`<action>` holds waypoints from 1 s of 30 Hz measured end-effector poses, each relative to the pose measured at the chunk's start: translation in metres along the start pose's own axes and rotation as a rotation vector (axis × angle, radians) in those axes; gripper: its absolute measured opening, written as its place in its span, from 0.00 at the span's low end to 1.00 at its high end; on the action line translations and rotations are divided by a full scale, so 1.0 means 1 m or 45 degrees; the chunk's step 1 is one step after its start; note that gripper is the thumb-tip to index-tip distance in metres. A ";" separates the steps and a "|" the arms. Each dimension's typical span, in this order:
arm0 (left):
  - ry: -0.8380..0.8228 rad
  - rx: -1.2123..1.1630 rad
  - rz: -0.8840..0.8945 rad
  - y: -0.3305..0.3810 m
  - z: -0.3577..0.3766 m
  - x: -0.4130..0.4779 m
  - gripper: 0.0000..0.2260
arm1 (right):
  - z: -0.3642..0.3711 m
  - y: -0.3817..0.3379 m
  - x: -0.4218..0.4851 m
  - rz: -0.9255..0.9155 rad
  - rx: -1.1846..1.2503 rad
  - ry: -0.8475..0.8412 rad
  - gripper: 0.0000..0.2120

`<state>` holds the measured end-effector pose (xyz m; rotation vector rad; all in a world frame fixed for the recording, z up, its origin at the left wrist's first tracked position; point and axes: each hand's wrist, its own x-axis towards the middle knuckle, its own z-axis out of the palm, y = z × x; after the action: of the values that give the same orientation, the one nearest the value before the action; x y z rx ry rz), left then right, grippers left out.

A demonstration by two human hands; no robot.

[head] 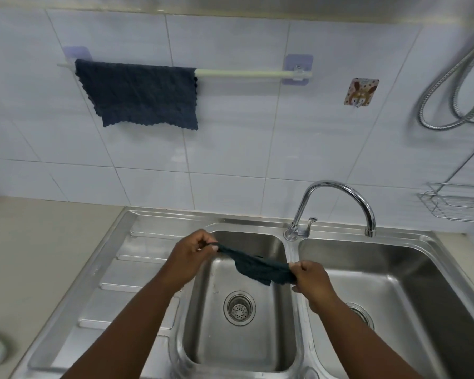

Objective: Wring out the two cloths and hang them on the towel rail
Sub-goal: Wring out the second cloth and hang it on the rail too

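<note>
While one dark blue cloth (140,94) already hangs spread over the left part of the towel rail (246,74) on the tiled wall, the person holds a second dark cloth (257,266) stretched between both hands above the stainless steel double sink (148,214). The left hand (193,251) pinches one end with fingers closed on the fabric; the right hand (311,277) is clenched on the other end. The cloth sags in a bunched strip over the left basin (203,337), which holds only its round drain strainer (239,308). The right basin (411,296) shows part of its own drain beside the right forearm. The chrome tap (337,206) curves towards the right basin. A wire rack (454,205) on the wall at right looks bare.
</note>
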<state>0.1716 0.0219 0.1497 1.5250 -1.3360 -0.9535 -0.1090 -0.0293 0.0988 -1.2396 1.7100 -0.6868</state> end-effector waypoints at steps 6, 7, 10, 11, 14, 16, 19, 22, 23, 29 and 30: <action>0.219 -0.195 -0.105 0.013 -0.008 0.005 0.07 | 0.000 -0.001 0.003 -0.195 -0.417 -0.127 0.14; 0.230 -0.126 -0.075 0.015 -0.007 0.005 0.07 | 0.000 -0.001 0.004 -0.231 -0.548 -0.133 0.12; 0.228 0.060 0.014 0.024 -0.004 0.007 0.08 | -0.004 -0.001 0.005 -0.286 -0.764 -0.007 0.13; 0.217 0.094 0.040 0.027 -0.003 0.008 0.08 | -0.005 -0.001 0.004 -0.295 -0.759 0.057 0.15; 0.227 0.198 0.096 0.032 -0.005 0.010 0.07 | -0.010 -0.002 0.007 -0.237 -0.342 0.109 0.13; 0.274 0.246 0.106 0.033 -0.010 0.013 0.07 | -0.014 -0.006 0.005 -0.182 0.060 0.069 0.10; 0.313 0.289 0.025 0.032 -0.020 0.017 0.08 | -0.028 -0.012 0.006 -0.211 0.326 -0.060 0.04; 0.282 0.228 -0.073 0.031 -0.029 0.020 0.07 | -0.046 -0.018 0.010 -0.273 0.244 -0.206 0.07; 0.274 0.209 -0.100 0.031 -0.031 0.020 0.07 | -0.051 -0.021 0.010 -0.278 0.181 -0.249 0.10; 0.215 0.194 -0.149 0.036 -0.034 0.028 0.06 | -0.064 -0.051 0.011 -0.301 -0.236 -0.277 0.03; 0.204 0.190 -0.149 0.040 -0.036 0.031 0.06 | -0.066 -0.058 0.010 -0.325 -0.276 -0.272 0.06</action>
<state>0.1964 -0.0059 0.1988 1.7710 -1.2369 -0.7980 -0.1430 -0.0633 0.1733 -1.6415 1.4926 -0.5032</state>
